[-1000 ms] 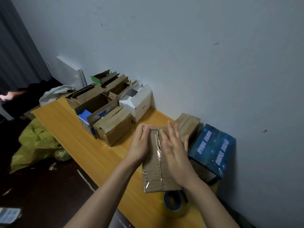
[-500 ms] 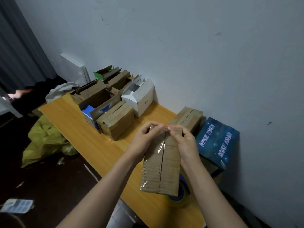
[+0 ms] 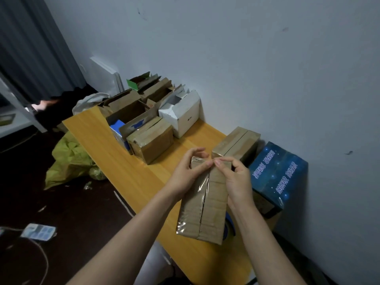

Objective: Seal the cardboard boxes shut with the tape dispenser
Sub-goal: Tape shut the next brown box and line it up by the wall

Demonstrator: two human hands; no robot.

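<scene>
A long yellow wooden bench runs beside a pale wall. At its near wall-side edge stands a dark blue box printed with white characters, upside down from here and not legible. A cluster of open cardboard boxes crowds the far end, with a white box at the wall-side edge bearing a small dark mark too tiny to read. A brown box, flaps closed, sits just in front of the cluster. Another lies against the wall edge.

The cardboard box being sealed is above the near end of the bench, with glossy clear tape along its seam. A tape roll with a blue core shows just behind it.

The left hand and right hand hold the box's far end. Their fingers are curled narrow, with the tips meeting at the seam and pinching the top edge.
</scene>
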